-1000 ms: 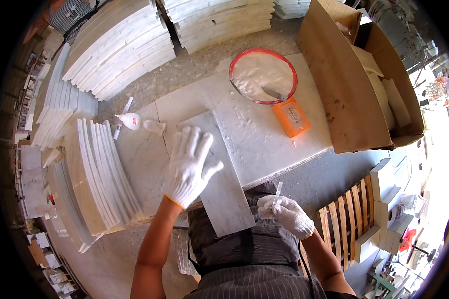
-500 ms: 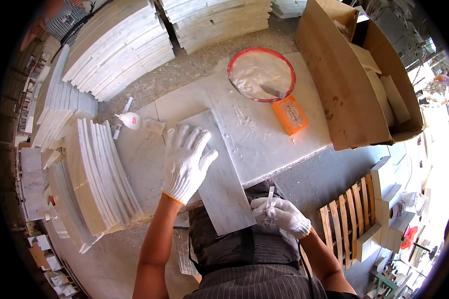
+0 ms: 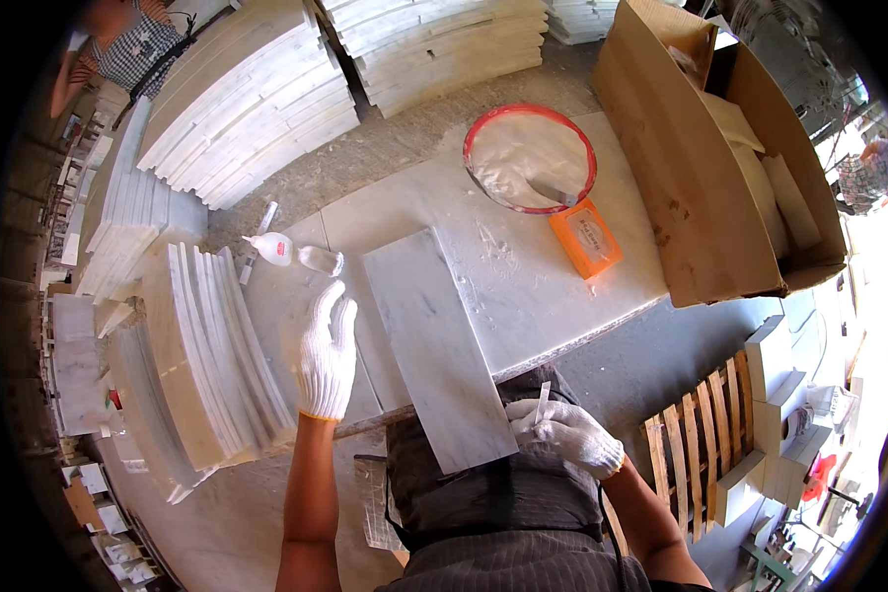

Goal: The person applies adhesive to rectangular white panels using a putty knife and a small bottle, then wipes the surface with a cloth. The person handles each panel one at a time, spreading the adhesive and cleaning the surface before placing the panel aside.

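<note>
Right hand (image 3: 569, 436), gloved, closed round a thin pale stick (image 3: 542, 402), possibly a small tool; view too small to tell. It sits at the near corner of a grey stone slab (image 3: 434, 345) lying on the worktable (image 3: 523, 286). Left hand (image 3: 327, 352), gloved, fingers spread, holds nothing, just left of the slab. Beyond it, a small squeeze bottle (image 3: 271, 249). Farther: orange box (image 3: 584, 238), red-rimmed basin (image 3: 529, 158), cardboard box (image 3: 701, 148).
</note>
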The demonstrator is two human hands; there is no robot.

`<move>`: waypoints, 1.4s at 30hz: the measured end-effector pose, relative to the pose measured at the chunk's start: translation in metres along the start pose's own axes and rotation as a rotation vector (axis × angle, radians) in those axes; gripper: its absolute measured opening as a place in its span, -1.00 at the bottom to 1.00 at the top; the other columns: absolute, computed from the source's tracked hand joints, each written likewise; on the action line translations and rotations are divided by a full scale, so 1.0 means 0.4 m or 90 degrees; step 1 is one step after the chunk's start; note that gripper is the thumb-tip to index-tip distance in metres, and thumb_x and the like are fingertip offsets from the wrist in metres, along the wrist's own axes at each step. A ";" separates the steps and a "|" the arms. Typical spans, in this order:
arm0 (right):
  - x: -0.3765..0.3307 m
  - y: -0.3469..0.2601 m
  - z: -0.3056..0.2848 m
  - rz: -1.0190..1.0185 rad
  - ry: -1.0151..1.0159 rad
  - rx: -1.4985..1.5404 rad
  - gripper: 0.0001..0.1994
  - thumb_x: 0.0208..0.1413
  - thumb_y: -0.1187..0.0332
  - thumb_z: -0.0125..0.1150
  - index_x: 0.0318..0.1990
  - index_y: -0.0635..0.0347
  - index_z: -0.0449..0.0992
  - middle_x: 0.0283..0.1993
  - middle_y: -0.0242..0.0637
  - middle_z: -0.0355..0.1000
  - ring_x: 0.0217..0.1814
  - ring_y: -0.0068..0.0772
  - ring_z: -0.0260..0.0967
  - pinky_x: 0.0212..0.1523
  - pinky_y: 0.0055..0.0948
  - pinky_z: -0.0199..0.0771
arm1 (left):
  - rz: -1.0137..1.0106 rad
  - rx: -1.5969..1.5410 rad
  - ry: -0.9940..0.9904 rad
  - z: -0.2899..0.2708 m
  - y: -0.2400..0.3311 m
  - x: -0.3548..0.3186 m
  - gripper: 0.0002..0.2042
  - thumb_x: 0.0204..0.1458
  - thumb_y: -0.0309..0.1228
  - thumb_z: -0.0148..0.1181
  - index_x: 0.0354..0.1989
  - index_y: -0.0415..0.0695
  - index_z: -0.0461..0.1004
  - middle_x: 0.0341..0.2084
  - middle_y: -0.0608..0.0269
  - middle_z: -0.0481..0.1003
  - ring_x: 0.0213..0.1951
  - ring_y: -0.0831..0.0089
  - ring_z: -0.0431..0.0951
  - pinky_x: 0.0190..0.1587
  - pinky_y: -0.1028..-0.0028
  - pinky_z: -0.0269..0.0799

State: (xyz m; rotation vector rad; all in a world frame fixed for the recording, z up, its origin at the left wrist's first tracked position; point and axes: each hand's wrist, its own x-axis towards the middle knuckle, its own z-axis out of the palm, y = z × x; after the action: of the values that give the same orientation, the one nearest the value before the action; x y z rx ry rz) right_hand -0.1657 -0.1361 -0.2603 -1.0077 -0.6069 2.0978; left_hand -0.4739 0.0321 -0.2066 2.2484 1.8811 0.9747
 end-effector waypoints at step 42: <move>0.050 -0.119 0.077 0.082 -0.096 -0.060 -0.82 0.28 0.29 0.23 -0.05 0.10 0.52 -0.15 -0.52 0.49 -0.21 -0.70 0.38 -0.22 -0.59 0.43 | 0.222 0.117 -0.055 0.161 0.014 0.117 -0.88 0.01 -0.36 0.27 -0.27 -0.03 0.57 -0.54 0.22 0.49 -0.45 0.20 0.49 -0.40 0.19 0.37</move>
State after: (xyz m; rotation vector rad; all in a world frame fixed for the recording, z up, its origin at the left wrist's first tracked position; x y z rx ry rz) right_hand -0.1800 -0.0938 -0.2200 -0.9698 -0.7393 2.2926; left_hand -0.4346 0.0952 -0.2355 2.7422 1.6373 0.7453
